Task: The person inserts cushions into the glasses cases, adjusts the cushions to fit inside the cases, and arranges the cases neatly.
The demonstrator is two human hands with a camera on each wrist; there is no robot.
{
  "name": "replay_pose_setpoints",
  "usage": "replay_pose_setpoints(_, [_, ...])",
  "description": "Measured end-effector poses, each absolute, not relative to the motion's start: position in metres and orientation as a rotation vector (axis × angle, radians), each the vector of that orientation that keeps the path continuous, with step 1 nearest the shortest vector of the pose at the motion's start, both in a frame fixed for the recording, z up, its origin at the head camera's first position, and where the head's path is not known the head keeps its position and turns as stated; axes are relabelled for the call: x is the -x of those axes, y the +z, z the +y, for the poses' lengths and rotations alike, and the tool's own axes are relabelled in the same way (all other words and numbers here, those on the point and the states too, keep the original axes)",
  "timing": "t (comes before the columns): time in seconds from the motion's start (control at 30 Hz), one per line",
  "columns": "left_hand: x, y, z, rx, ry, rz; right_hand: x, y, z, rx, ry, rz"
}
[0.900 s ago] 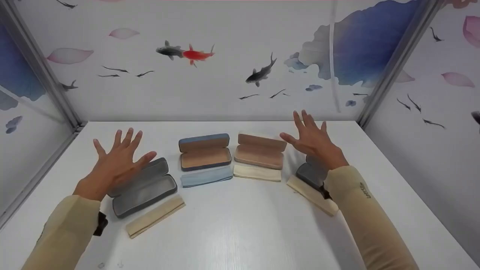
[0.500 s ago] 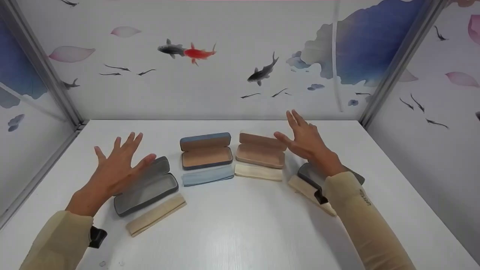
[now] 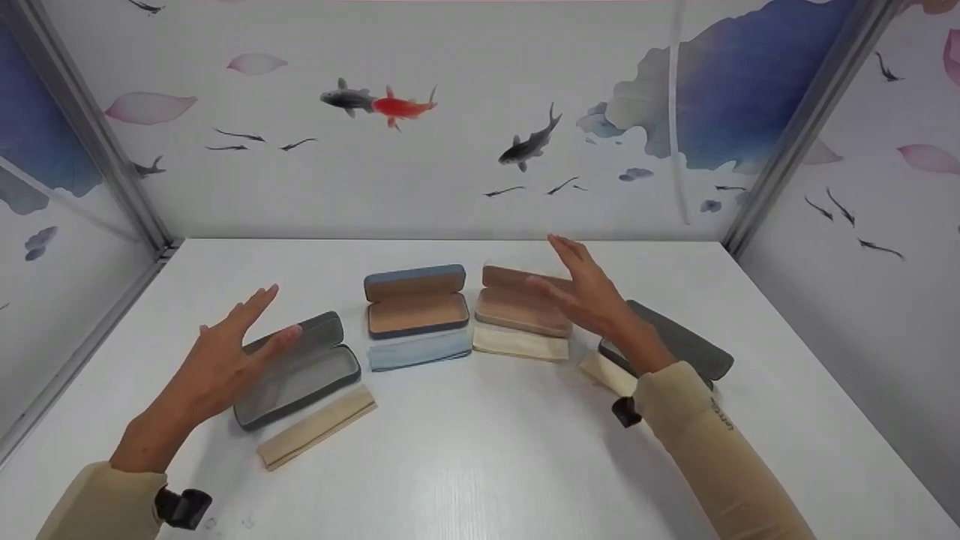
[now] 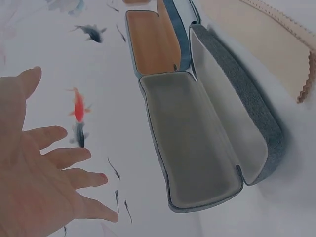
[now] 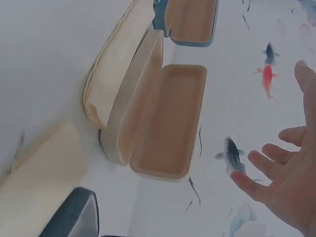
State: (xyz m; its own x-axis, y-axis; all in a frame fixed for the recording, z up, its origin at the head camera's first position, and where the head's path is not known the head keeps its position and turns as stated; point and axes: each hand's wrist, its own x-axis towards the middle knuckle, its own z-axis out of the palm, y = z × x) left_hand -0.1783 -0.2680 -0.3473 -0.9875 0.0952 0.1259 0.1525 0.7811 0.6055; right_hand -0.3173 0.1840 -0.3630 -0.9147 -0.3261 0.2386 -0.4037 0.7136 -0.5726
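Note:
My left hand [image 3: 214, 367] is held in the air over the open grey glasses case [image 3: 319, 381], fingers extended and thumb apart, holding nothing. In the left wrist view this case [image 4: 192, 143] shows a bare grey lining. A tan folded cloth [image 3: 319, 429] lies in front of it. My right hand [image 3: 600, 304] hovers between the open beige-pink glasses case [image 3: 514, 309] and the right-hand grey glasses case [image 3: 686, 345], also holding nothing. The forearm hides part of that grey case and of the cream cloth [image 3: 607, 373] before it. The right wrist view shows the beige-pink case [image 5: 170, 123] with nothing inside.
A blue glasses case [image 3: 417, 315] stands open at the back middle, with a folded blue cloth [image 3: 420, 351] before it. Another cream cloth [image 3: 520, 344] fronts the beige-pink case. The white table [image 3: 465, 465] meets patterned panels [image 3: 420, 187] behind and at both sides.
Both hands have turned more side-on, palms inward. My left hand has drawn back slightly toward me; my right hand has shifted left and lower, uncovering more of the right grey case.

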Motion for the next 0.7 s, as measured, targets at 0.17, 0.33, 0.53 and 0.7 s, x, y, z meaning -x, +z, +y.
replay_pose_setpoints(0.17, [0.168,-0.35,-0.267,0.136,-1.071,-2.825,0.311,-0.365,0.17,-0.64,1.199,-2.744])
replay_pose_setpoints(0.33, [0.16,-0.354,-0.266,0.05,-1.126,-2.784,0.305,-0.365,0.155,-0.681,1.367,-2.729])
replay_pose_setpoints(0.53, [0.151,-0.357,-0.262,0.003,-1.234,-2.727,0.3,-0.367,0.14,-0.729,1.566,-2.661])
replay_pose_setpoints(0.7, [0.146,-0.36,-0.261,-0.046,-1.294,-2.681,0.295,-0.371,0.125,-0.73,1.692,-2.633])
